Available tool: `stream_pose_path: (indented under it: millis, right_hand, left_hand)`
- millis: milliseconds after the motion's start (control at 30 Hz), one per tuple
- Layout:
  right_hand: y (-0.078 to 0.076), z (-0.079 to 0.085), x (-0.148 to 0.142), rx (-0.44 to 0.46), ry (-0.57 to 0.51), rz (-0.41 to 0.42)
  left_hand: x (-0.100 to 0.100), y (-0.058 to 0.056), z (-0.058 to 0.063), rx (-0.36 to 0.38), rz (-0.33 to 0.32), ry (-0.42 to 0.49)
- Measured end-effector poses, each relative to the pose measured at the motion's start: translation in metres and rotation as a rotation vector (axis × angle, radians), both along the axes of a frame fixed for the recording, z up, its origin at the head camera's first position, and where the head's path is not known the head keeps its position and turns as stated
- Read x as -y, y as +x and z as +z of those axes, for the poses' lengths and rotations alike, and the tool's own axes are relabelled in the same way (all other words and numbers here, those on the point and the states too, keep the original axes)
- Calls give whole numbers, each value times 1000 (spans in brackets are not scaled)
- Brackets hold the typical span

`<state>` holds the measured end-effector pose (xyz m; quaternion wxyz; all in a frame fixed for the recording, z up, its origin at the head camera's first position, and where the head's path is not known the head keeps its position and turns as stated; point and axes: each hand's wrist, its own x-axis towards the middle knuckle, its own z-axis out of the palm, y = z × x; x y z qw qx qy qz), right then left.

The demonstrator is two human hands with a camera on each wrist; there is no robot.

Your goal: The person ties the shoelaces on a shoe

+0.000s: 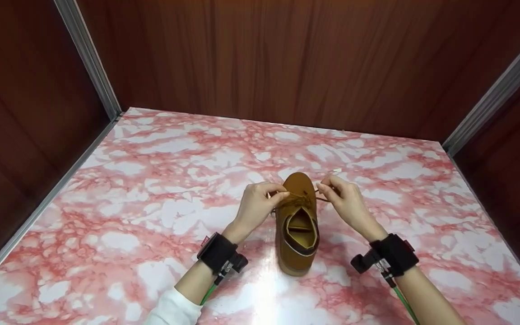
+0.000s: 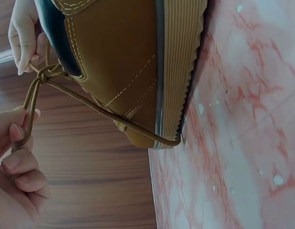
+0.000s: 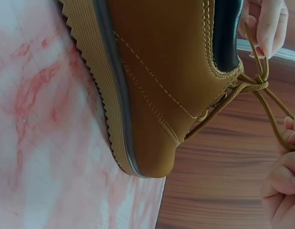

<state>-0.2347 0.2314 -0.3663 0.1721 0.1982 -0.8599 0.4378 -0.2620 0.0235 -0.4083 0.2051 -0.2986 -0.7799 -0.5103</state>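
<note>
A tan lace-up shoe (image 1: 297, 266) with a dark padded collar stands on its sole, toe pointing away from me. Its brown shoelace (image 2: 42, 76) is crossed in a knot above the tongue, with loops drawn out to both sides. On the left, my left hand (image 1: 257, 203) pinches one lace loop between thumb and fingers. My right hand (image 1: 348, 201) pinches the loop on the opposite side, its other fingers curled in the right wrist view. One lace length slants from the knot across the shoe's side to the sole edge in the left wrist view.
The shoe stands on a red-and-white marbled tabletop (image 1: 160, 216). Dark wood panels (image 1: 260, 58) enclose the back and both sides, with grey metal posts (image 1: 90, 58) at the corners. Each wrist wears a black strap (image 1: 217, 253) with a small camera and green cable.
</note>
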Motion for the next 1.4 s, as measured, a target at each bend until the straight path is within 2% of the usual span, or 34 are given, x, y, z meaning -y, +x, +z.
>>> stream_pose_path:
  millis: [100,167,300,467,567,667,867,967,1133,1267,1400]
  right_hand:
    - [8,9,6,-22,-16,-5]
    - [7,10,7,-18,-34,-7]
    - [5,9,6,2,-80,-8]
    - [2,6,6,35,-105,-16]
    - [2,6,8,63,-104,-16]
    - [2,6,11,92,-114,-14]
    - [1,3,12,105,-134,5]
    - [-6,-6,8,103,-143,24]
    - [-16,-21,2,117,-162,36]
    - [-17,-23,0,98,-170,51]
    - [-17,-22,-2,99,-172,51]
  left_hand:
    - [-1,0,-1,5,-12,-1]
    - [-2,-1,-1,4,-25,-5]
    - [-3,-2,-5,2,-67,-79]
    - [-8,-4,-12,103,-97,-219]
    - [-11,-6,-14,172,-79,-250]
    - [-14,-8,-14,198,-48,-278]
    - [-17,-10,-11,156,13,-372]
    - [-18,-12,-11,148,35,-408]
    - [-16,-13,-9,150,31,-450]
    - [-13,-12,-3,151,26,-479]
    - [-10,-11,6,121,41,-505]
